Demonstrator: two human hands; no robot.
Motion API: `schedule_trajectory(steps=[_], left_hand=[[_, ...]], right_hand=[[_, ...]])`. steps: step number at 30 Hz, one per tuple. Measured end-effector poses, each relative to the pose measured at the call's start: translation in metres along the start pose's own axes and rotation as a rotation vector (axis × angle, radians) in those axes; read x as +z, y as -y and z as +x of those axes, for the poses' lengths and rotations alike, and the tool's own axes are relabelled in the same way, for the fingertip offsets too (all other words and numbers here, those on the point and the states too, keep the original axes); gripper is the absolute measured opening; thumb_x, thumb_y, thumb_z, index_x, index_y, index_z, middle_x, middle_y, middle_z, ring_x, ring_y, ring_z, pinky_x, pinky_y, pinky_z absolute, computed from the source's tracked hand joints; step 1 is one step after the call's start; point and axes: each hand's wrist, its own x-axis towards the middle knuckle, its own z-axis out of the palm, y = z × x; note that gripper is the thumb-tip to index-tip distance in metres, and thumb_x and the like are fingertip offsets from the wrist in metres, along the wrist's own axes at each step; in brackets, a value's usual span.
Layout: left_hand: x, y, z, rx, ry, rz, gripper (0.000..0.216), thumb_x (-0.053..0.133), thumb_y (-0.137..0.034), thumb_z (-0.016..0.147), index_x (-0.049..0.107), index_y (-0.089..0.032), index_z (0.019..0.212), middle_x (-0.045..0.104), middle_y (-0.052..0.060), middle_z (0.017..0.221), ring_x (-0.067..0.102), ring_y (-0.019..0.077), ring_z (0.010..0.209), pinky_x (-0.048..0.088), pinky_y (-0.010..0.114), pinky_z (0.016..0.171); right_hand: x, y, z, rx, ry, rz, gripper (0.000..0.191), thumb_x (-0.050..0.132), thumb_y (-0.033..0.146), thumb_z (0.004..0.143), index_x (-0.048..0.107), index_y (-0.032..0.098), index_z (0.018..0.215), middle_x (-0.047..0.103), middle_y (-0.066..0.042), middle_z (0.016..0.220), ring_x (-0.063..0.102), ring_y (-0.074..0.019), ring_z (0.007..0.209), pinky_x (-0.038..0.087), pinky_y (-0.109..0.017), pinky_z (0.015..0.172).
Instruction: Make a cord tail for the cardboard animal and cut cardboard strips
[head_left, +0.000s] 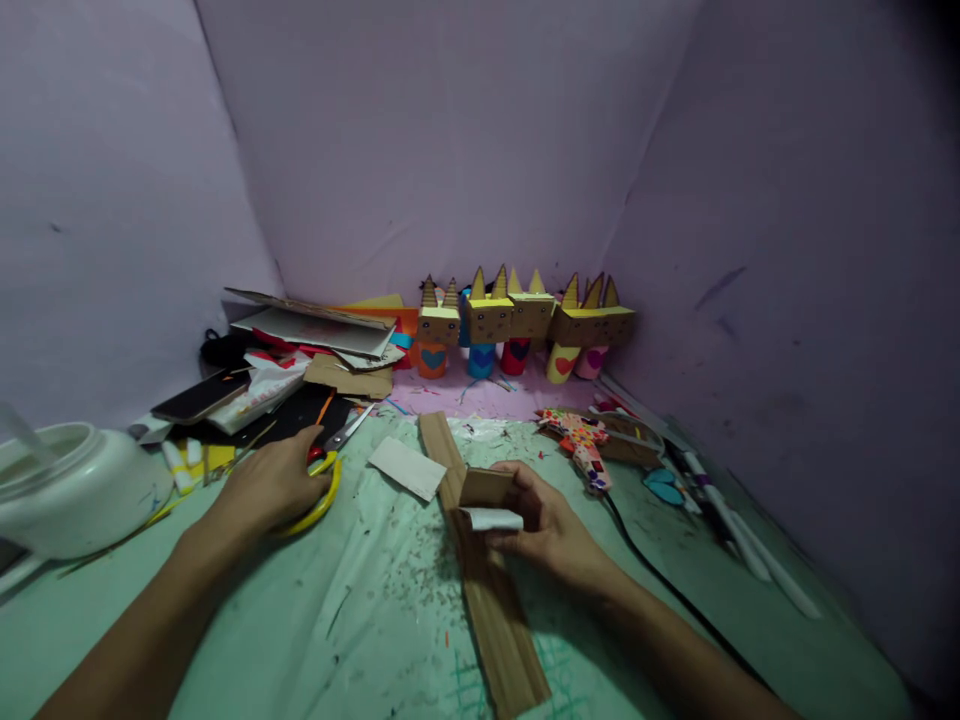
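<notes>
My left hand [281, 480] is closed on the yellow-handled scissors [330, 495], which rest low on the table with their blades pointing away to the right. Some of its fingers are hidden behind the palm. My right hand [551, 525] pinches a small folded piece of cardboard [486, 488], brown on its upper flap and whitish on the lower one. Beneath it runs a long brown cardboard strip [495, 610]. A flat pale card piece [407, 468] lies between the hands, its right corner by the strip.
Cardboard figures with pointed ears [491, 320] stand at the back. Cardboard and papers [322, 330] are piled back left, near a white pot [82, 490]. On the right lie a patterned glue gun [581, 445] with a black cord [660, 580] and several pens [720, 510].
</notes>
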Motion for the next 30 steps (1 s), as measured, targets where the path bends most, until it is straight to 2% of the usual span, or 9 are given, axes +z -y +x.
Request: schedule_trajectory(steps=[3, 6, 8, 11, 13, 18, 21, 25, 30], left_hand=[[-0.009, 0.003, -0.004, -0.002, -0.087, -0.091, 0.058, 0.053, -0.040, 0.067, 0.052, -0.010, 0.117, 0.057, 0.021, 0.112, 0.052, 0.0405, 0.100, 0.042, 0.042, 0.074], [-0.024, -0.021, -0.020, -0.094, -0.217, -0.522, 0.053, 0.051, -0.041, 0.070, 0.053, -0.010, 0.112, 0.061, 0.016, 0.098, 0.059, 0.0292, 0.085, 0.046, 0.037, 0.071], [-0.027, -0.051, -0.034, 0.031, 0.109, -0.985, 0.059, 0.055, -0.046, 0.067, 0.050, -0.011, 0.114, 0.062, 0.013, 0.093, 0.061, 0.0224, 0.071, 0.048, 0.034, 0.062], [-0.018, -0.096, -0.050, 0.237, 0.590, -1.218, 0.071, 0.066, -0.035, 0.061, 0.041, -0.018, 0.125, 0.054, 0.013, 0.116, 0.059, 0.0157, 0.068, 0.045, 0.028, 0.059], [-0.004, -0.116, -0.052, 0.364, 0.645, -1.398, 0.061, 0.064, -0.035, 0.065, 0.048, -0.017, 0.120, 0.058, 0.011, 0.109, 0.058, 0.0180, 0.080, 0.043, 0.026, 0.066], [0.026, -0.130, -0.042, 0.202, 0.399, -1.546, 0.034, 0.056, -0.043, 0.073, 0.063, -0.010, 0.081, 0.060, 0.005, 0.070, 0.052, 0.0144, 0.061, 0.039, 0.025, 0.058], [0.030, -0.127, -0.042, 0.203, 0.093, -1.412, 0.027, 0.053, -0.036, 0.076, 0.061, -0.013, 0.065, 0.057, 0.002, 0.064, 0.051, 0.0140, 0.061, 0.040, 0.024, 0.058], [0.030, -0.126, -0.048, 0.424, -0.294, -1.226, 0.019, 0.050, -0.023, 0.080, 0.068, -0.017, 0.084, 0.064, 0.004, 0.088, 0.056, 0.0167, 0.086, 0.042, 0.025, 0.077], [0.031, -0.131, -0.055, 0.410, -0.283, -1.278, 0.021, 0.051, -0.023, 0.080, 0.068, -0.017, 0.091, 0.066, 0.005, 0.093, 0.058, 0.0179, 0.089, 0.042, 0.026, 0.082]], right_hand=[[0.001, -0.001, -0.003, -0.082, -0.027, -0.109, 0.045, 0.069, 0.014, 0.059, 0.045, 0.023, 0.095, 0.058, -0.003, 0.091, 0.057, -0.0173, 0.084, 0.044, -0.029, 0.073], [0.003, -0.004, -0.005, -0.207, -0.022, -0.215, 0.042, 0.066, 0.016, 0.065, 0.046, 0.024, 0.101, 0.056, -0.005, 0.102, 0.055, -0.0187, 0.095, 0.042, -0.031, 0.081], [0.004, -0.005, -0.006, -0.296, -0.012, -0.282, 0.038, 0.063, 0.017, 0.068, 0.047, 0.024, 0.102, 0.052, -0.007, 0.113, 0.051, -0.0207, 0.106, 0.040, -0.033, 0.088], [0.003, -0.006, -0.006, -0.382, -0.025, -0.371, 0.032, 0.063, 0.018, 0.071, 0.051, 0.025, 0.100, 0.047, -0.008, 0.122, 0.044, -0.0233, 0.116, 0.037, -0.036, 0.093], [0.001, -0.007, -0.006, -0.397, -0.017, -0.423, 0.032, 0.062, 0.020, 0.072, 0.052, 0.026, 0.102, 0.045, -0.008, 0.124, 0.042, -0.0242, 0.118, 0.035, -0.039, 0.095], [-0.007, -0.009, -0.008, -0.354, 0.038, -0.447, 0.063, 0.066, 0.026, 0.070, 0.037, 0.032, 0.126, 0.031, -0.006, 0.138, 0.025, -0.0251, 0.129, 0.029, -0.044, 0.100], [-0.009, -0.009, -0.007, -0.234, 0.001, -0.296, 0.076, 0.072, 0.039, 0.063, 0.034, 0.030, 0.128, 0.033, -0.009, 0.136, 0.033, -0.0265, 0.123, 0.036, -0.042, 0.095], [-0.011, -0.010, 0.000, -0.004, -0.140, -0.095, 0.054, 0.064, 0.056, 0.062, 0.054, 0.018, 0.099, 0.056, -0.008, 0.088, 0.055, -0.0187, 0.075, 0.047, -0.028, 0.052], [-0.005, -0.006, 0.002, 0.057, -0.160, -0.223, 0.033, 0.074, 0.037, 0.054, 0.053, 0.017, 0.067, 0.051, 0.001, 0.058, 0.044, -0.0097, 0.052, 0.036, -0.025, 0.047]])
